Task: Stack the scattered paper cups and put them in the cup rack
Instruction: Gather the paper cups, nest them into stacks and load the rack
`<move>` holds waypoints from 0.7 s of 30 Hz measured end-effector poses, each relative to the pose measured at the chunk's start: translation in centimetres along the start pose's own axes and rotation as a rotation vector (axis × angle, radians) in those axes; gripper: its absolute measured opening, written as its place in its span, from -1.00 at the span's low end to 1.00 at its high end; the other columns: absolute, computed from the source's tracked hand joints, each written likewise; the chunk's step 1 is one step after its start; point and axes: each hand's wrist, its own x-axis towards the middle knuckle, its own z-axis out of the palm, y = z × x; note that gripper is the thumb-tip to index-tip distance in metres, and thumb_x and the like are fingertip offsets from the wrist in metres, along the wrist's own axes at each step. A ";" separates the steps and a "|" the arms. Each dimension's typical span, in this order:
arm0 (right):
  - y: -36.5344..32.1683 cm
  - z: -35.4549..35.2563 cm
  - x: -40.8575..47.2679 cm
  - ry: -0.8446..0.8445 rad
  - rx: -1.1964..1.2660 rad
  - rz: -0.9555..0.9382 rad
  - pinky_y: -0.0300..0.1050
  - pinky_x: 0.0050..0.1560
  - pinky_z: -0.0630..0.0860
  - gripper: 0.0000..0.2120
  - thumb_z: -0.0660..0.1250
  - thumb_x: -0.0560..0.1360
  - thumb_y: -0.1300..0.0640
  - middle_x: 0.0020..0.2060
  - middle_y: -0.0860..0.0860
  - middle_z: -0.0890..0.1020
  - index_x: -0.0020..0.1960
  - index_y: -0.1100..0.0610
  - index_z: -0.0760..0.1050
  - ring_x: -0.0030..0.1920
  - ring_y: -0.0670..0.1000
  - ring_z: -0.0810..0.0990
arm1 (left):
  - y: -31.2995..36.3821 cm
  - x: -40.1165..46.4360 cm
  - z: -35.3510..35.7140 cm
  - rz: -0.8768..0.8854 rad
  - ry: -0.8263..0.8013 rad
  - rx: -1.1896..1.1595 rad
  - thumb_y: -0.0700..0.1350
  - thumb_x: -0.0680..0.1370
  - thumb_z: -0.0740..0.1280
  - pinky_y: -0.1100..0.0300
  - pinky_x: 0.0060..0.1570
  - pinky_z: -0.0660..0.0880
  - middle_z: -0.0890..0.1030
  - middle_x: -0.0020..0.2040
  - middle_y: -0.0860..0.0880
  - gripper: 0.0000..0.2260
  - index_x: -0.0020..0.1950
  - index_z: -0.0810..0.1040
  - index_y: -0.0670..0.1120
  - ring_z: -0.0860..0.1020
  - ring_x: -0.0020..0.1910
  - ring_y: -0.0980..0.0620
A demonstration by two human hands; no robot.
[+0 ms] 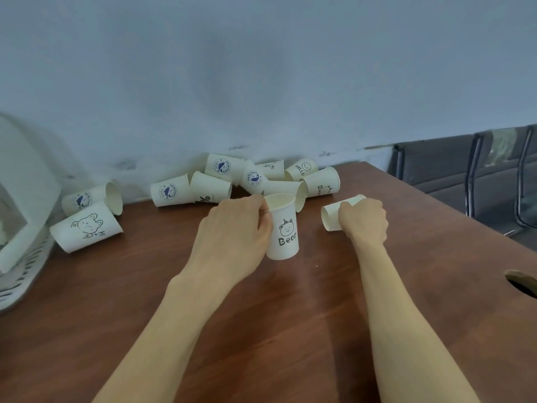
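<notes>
Brown wood-grain table runs up to a pale grey-blue wall, and on it the left hand curls its fingers round the rim and side of an upright white paper cup printed "Bear" under a small bear face, while the right hand wraps over a plain cup lying on its side just beside it. Behind them a heap of about 9 tipped cups reads "HELLO", "Hi" and a blue whale badge; 2 more cups lie left near a white slotted plastic rack.
</notes>
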 end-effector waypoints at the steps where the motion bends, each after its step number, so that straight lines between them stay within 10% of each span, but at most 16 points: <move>1: -0.1 0.1 -0.1 0.013 0.011 0.000 0.05 0.05 0.44 -0.63 0.18 0.52 0.11 0.16 0.25 0.55 0.22 0.31 0.47 0.19 0.28 0.51 | -0.1 0.0 -0.2 -0.004 0.004 0.002 0.01 0.59 0.16 0.08 -0.18 0.37 0.57 -0.14 0.04 -0.85 -0.03 0.51 0.05 0.49 -0.07 -0.10; 21: -8.6 -2.4 -7.3 -0.031 -0.024 -0.543 -0.13 -0.37 0.25 -0.94 0.19 0.39 0.24 -0.33 0.09 0.42 -0.24 0.21 0.37 -0.38 0.07 0.34 | -4.6 -2.1 -4.8 -0.052 0.046 0.121 0.02 0.57 0.15 -0.01 -0.13 0.49 0.58 -0.18 0.03 -0.85 -0.08 0.48 0.03 0.53 -0.12 -0.10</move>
